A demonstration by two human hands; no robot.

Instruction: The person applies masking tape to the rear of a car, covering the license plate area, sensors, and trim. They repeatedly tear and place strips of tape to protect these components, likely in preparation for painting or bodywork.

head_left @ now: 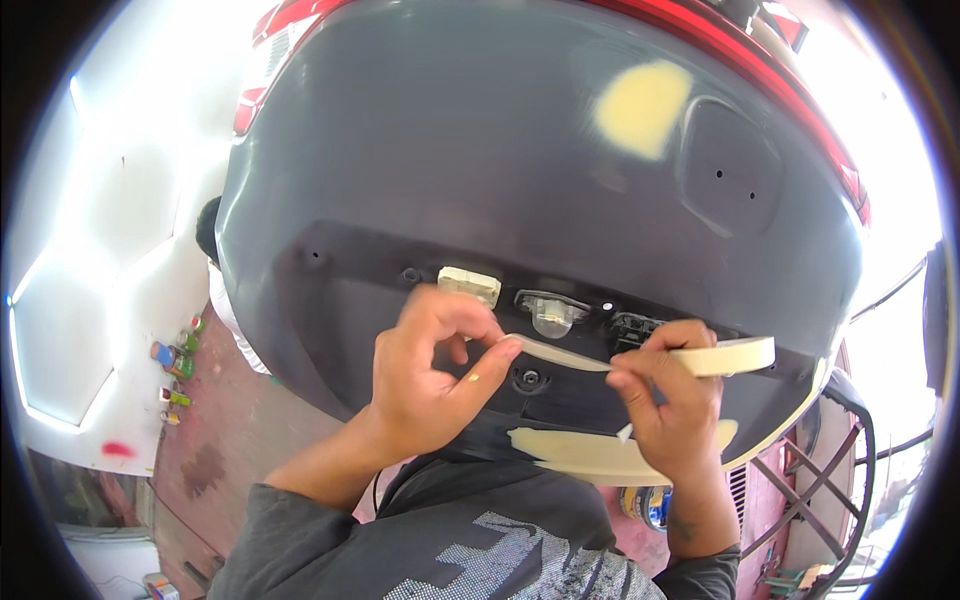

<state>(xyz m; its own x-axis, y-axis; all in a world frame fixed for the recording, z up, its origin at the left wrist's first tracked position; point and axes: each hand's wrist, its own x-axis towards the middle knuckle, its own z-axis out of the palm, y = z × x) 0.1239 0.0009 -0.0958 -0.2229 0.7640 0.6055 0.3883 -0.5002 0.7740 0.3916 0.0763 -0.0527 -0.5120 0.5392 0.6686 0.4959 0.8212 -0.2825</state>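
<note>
A strip of pale masking tape stretches between my hands in front of the grey car tailgate. My left hand pinches one end of the strip between thumb and fingers. Closed round the other end, my right hand also holds the masking tape roll. A small yellowish scrap sticks to my left thumb. Just behind my left fingers, a taped-over block sits on the tailgate. Between the hands shows a lamp fitting; a black opening is partly hidden by my right fingers.
Yellow filler patches mark the tailgate's upper right and lower edge. Red tail lights border its top. Several cans stand on the floor at left. A black crossed frame is at lower right. Another person shows beyond the car's left side.
</note>
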